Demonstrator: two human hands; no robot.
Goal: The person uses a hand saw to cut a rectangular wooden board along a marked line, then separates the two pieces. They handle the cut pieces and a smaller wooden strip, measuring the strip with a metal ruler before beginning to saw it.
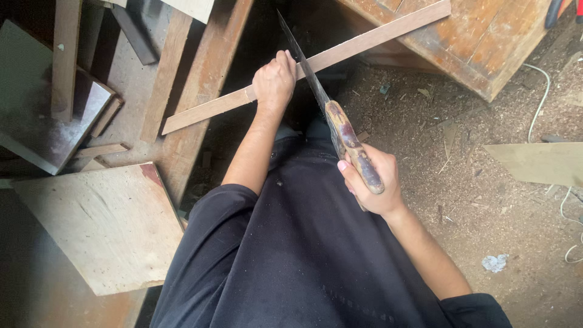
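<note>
- Two hands at work over a sawdust-strewn floor (486, 200).
- Left hand (274, 80) gripped a thin wooden strip (364, 44), fingers wrapped tight over its top edge.
- Strip ran aslant, its far end resting on a worn wooden counter (486, 42).
- Right hand (371, 179) held a handsaw (340, 124), fingers curled round the wooden handle; blade crossed the strip just beside the left hand.
- Plywood board (103, 225) lay at lower left.

Soft, even daylight from above; no glare. The sawdust floor (461, 182) at right is brightest, while the far centre gap and near left corner fall into deep shadow. Focus is sharp throughout, with slight softness on the plywood board (103, 225) at left.
</note>
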